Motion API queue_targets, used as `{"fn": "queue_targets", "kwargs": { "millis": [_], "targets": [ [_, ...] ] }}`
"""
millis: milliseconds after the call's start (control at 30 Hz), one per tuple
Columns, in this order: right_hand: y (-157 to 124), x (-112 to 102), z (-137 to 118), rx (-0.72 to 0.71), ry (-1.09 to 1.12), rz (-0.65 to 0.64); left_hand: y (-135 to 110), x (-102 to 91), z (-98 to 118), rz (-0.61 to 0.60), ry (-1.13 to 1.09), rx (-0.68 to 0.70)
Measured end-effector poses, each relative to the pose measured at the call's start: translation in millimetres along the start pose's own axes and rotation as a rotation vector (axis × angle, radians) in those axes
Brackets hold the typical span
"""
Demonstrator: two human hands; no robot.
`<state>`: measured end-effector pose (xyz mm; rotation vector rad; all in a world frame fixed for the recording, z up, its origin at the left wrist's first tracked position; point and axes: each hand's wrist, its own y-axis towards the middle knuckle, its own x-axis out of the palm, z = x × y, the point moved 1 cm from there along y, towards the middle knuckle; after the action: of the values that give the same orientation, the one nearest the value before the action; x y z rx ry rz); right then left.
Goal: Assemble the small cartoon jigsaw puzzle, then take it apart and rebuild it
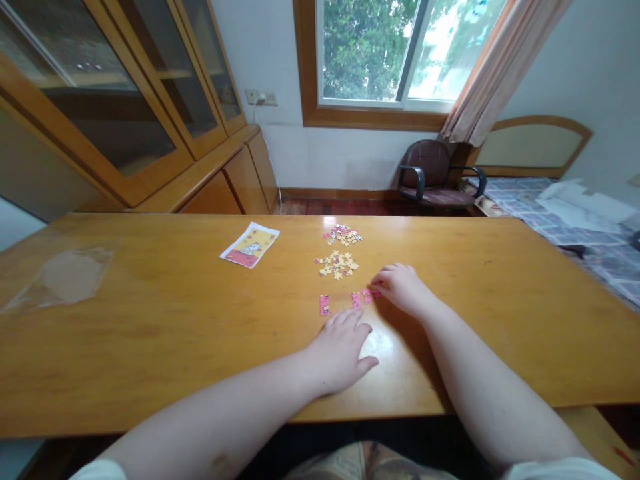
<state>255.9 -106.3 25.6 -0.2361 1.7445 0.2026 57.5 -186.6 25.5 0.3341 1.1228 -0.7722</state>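
Observation:
My left hand lies flat on the wooden table, fingers stretched out, just below a joined pink puzzle piece. My right hand rests further right with curled fingers, its fingertips on small pink puzzle pieces. Beyond them lie a loose heap of yellow puzzle pieces and a smaller mixed pink and yellow heap. A picture card with a red and yellow drawing lies to the left of the heaps.
A clear plastic bag lies at the table's left. A wooden cabinet with glass doors stands at the left. Behind the table are a dark armchair, a window and a bed at the right.

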Motion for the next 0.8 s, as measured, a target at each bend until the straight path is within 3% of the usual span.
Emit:
{"fn": "queue_targets", "kwargs": {
  "millis": [433, 667, 800],
  "targets": [
    [0, 11, -16, -0.154, 0.075, -0.007, 2, -7.8, 0, -0.017, -0.082, -0.008],
    [2, 3, 8, -0.045, 0.077, -0.012, 6, -9.1, -5, 0.071, -0.088, 0.037],
    [-1, -1, 11, -0.013, 0.13, -0.111, 8, -13.4, -10, 0.157, -0.12, 0.052]
  ]
}}
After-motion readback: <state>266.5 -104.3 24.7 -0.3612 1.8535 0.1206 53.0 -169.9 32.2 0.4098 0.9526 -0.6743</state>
